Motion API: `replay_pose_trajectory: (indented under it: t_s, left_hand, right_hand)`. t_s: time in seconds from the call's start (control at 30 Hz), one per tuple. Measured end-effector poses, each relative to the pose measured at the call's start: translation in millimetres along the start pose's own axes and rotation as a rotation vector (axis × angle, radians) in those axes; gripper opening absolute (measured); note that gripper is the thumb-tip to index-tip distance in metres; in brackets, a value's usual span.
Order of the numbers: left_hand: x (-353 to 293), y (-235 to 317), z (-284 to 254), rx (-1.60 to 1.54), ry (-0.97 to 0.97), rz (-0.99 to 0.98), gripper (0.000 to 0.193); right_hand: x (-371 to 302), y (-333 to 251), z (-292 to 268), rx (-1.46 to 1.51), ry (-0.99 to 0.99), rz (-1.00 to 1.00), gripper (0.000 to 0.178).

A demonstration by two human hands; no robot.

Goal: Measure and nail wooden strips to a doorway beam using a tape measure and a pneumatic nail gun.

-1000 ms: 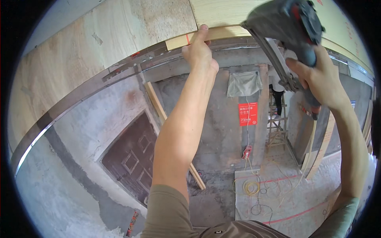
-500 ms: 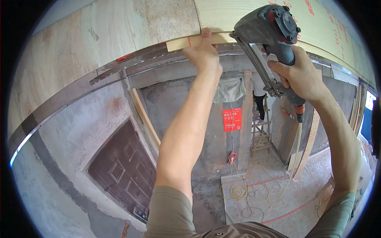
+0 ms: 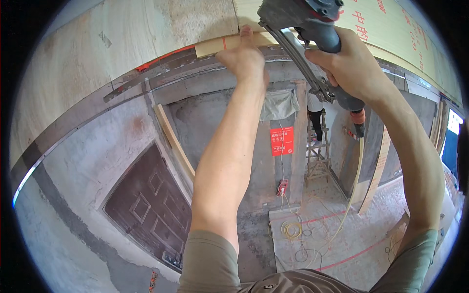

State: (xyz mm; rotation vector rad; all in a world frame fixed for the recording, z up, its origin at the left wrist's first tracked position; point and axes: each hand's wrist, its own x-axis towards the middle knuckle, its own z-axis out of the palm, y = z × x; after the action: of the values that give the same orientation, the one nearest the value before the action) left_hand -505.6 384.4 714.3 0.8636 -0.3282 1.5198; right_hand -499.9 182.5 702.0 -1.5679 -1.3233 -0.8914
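Note:
Both arms reach up to the ceiling. My left hand (image 3: 244,57) presses a pale wooden strip (image 3: 215,46) flat against the plywood ceiling panel (image 3: 146,24), fingers on its underside. My right hand (image 3: 349,66) grips the handle of a grey pneumatic nail gun (image 3: 303,17), whose nose points up at the strip just right of my left hand. A yellowish air hose (image 3: 360,161) hangs down from the gun's handle.
A dark panelled door (image 3: 146,210) stands in the grey concrete wall at left. A red sign (image 3: 282,141) hangs on the far wall. A person stands on a stepladder (image 3: 317,156) behind. Coiled cables (image 3: 293,229) lie on the floor. Boards lean at right.
The view has tilted upward and closer to the ceiling. The nail gun has shifted left, toward my left hand on the strip.

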Motion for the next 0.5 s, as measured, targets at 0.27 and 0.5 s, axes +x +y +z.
replay_pose_trajectory:
  t_s: [0.27,0.5]
  left_hand:
    - [8,-4,-4,-0.033,-0.02,0.005,0.056]
    - [0,1,-3,-0.134,-0.047,0.004,0.054]
  right_hand:
    - [1,-16,0,-0.025,-0.061,0.123,0.021]
    - [2,-16,1,0.012,-0.109,0.201,0.02]
